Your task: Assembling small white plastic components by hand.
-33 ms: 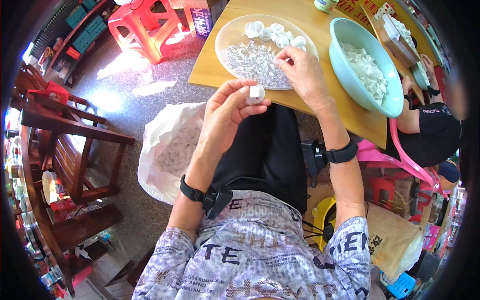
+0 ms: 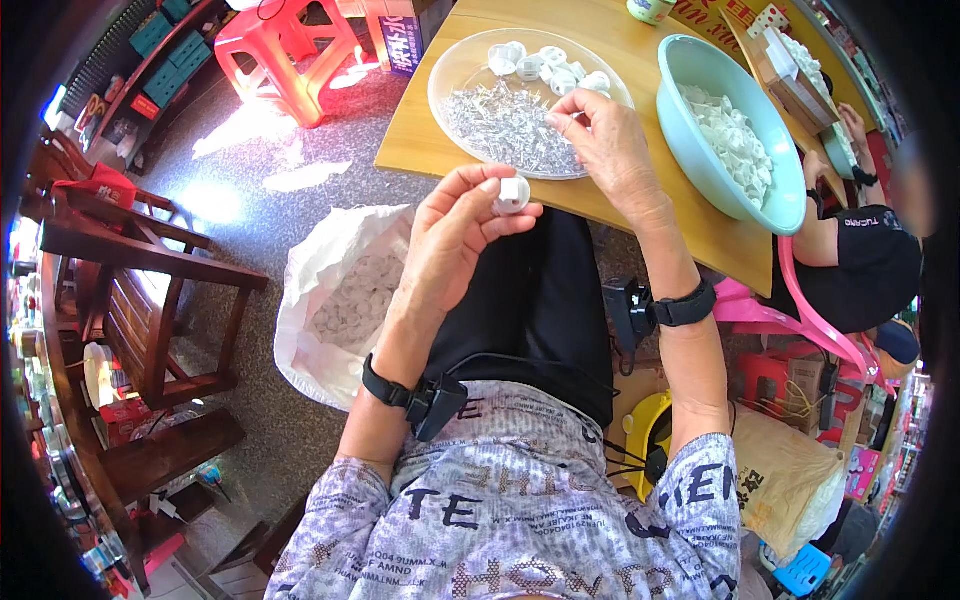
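My left hand [image 2: 455,222] is closed on a small round white plastic part [image 2: 513,194] with a square raised middle, held just off the table's near edge. Above the right side of a clear round tray [image 2: 447,128], my right hand [image 2: 615,150] has thumb and forefinger pinched together. Whatever sits between those fingertips is too small to make out. Small shiny metal pieces [image 2: 505,125] lie heaped in the tray's near half. Along its far side rest several white round plastic parts [image 2: 553,62].
A light-blue basin [image 2: 690,60] of white parts stands right of the tray on the wooden table [image 2: 410,140]. A white sack [image 2: 300,310] of similar parts sits on the floor, left of my legs. Another person's arm [image 2: 855,130] shows at far right. Red stool [image 2: 285,50], wooden chair [image 2: 150,260].
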A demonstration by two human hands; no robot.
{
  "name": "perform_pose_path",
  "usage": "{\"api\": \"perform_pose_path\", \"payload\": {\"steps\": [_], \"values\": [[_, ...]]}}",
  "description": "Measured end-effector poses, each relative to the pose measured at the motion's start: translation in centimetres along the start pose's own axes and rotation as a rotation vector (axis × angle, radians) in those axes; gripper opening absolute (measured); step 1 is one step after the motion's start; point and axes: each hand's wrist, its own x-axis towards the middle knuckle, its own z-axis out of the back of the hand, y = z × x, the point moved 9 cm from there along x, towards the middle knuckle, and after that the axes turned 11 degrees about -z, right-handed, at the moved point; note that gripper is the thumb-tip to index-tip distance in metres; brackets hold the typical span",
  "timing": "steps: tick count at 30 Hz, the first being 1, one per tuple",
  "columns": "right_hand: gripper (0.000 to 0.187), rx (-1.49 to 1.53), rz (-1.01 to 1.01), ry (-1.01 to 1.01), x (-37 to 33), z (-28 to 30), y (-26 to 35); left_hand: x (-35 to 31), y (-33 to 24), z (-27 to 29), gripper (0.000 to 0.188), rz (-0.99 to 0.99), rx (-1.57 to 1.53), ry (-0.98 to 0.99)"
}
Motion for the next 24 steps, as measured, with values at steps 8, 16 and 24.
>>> {"api": "perform_pose_path", "payload": {"steps": [8,16,24], "values": [[0.016,-0.098,-0.053,0.093,-0.5,0.8,-0.7,-1.2,1.0,-1.0,0.031,0.029,0.161,0.026],[0.011,-0.182,0.053,0.125,-0.7,-0.2,-0.5,-1.4,1.4,-1.3,0.039,0.043,0.25,0.101],[0.012,0.093,0.029,0.102,-0.7,1.4,0.0,-1.3,0.8,-1.5,0.029,0.004,0.201,0.052]]}}
